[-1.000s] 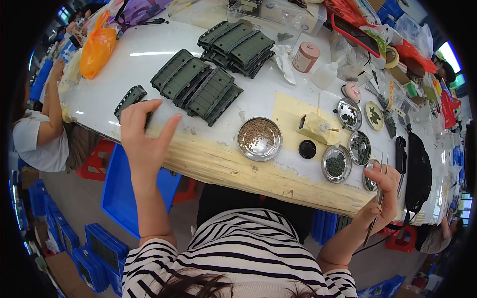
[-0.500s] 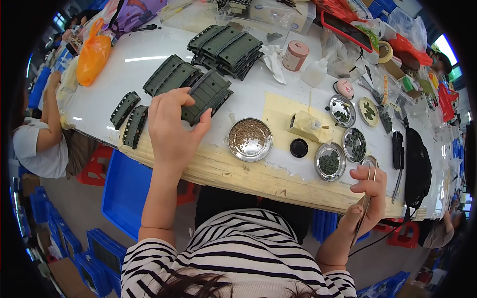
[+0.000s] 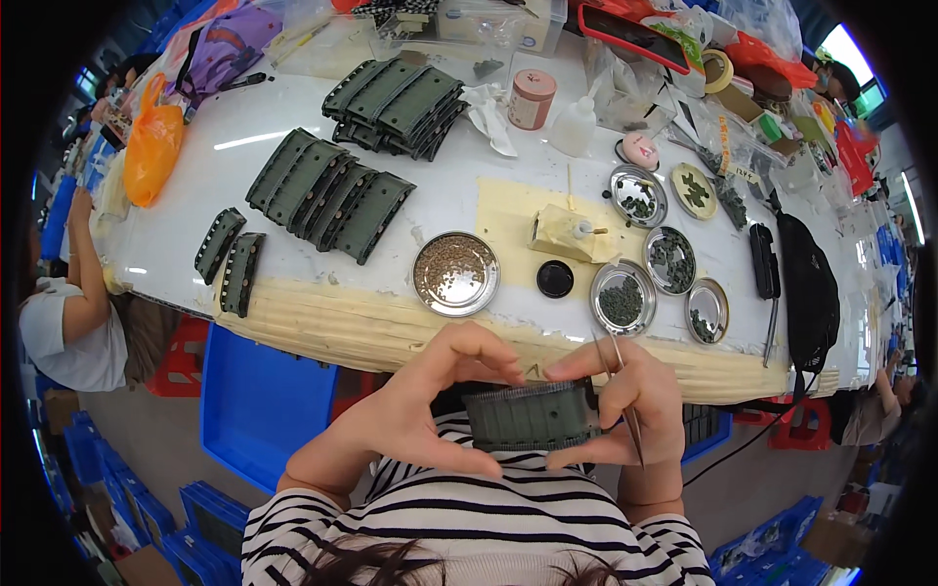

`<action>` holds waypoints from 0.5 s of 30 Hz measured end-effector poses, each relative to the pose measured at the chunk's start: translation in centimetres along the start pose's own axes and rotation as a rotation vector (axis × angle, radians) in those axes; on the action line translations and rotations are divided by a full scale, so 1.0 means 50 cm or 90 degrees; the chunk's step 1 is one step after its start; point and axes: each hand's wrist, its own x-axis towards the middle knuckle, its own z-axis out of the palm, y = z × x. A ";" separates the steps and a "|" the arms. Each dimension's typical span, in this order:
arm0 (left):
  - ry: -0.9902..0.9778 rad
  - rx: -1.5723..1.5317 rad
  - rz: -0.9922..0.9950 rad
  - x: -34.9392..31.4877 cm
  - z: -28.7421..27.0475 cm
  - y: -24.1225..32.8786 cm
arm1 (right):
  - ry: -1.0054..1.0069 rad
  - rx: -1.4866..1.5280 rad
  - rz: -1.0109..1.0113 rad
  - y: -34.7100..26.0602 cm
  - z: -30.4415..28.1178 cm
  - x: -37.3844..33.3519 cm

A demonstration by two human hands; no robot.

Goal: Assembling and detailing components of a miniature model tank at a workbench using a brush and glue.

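In front of my body, a dark green curved panel (image 3: pixel 535 418) with ribs and a toothed edge is held just off the table's front edge. My right hand (image 3: pixel 640 400) pinches its right end, with metal tweezers (image 3: pixel 618 381) also lodged between the fingers, points away from the panel. My left hand (image 3: pixel 430 400) is spread around the panel's left end, thumb below and fingers above; whether it touches is hard to tell. More green panels lie on the table in a near row (image 3: pixel 327 195) and a far stack (image 3: pixel 396 103). Two narrow green strips (image 3: pixel 239 273) lie at the left.
A metal dish of brown bits (image 3: pixel 455 273) sits near the front edge. To its right are a black round lid (image 3: pixel 555 279), a paper-wrapped bottle (image 3: pixel 567 234) and several dishes of green bits (image 3: pixel 622 299). A blue tray (image 3: pixel 259 400) is below the table edge.
My left hand has come from the near panel row to my body, where a green panel now is. My right hand has moved left, tweezers still in it, and taken the panel's right end.
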 end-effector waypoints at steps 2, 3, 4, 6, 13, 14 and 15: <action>-0.076 -0.191 -0.195 0.000 0.000 -0.007 | -0.055 -0.023 -0.017 -0.011 -0.004 0.006; -0.115 -0.286 -0.294 0.002 -0.001 -0.015 | -0.074 -0.037 -0.029 -0.010 -0.003 0.008; -0.169 -0.243 -0.249 0.003 0.006 -0.034 | -0.094 -0.051 -0.041 -0.006 -0.003 0.008; -0.214 -0.196 -0.305 0.007 0.006 -0.035 | -0.121 -0.078 -0.027 0.001 0.000 0.001; -0.030 -0.237 -0.354 0.021 0.038 -0.020 | 0.133 -0.049 -0.023 0.024 -0.033 -0.014; -0.009 -0.228 -0.359 0.022 0.036 -0.018 | 0.190 -0.020 0.024 0.035 -0.040 -0.029; 0.009 -0.220 -0.364 0.025 0.036 -0.017 | 0.248 0.007 0.072 0.044 -0.049 -0.042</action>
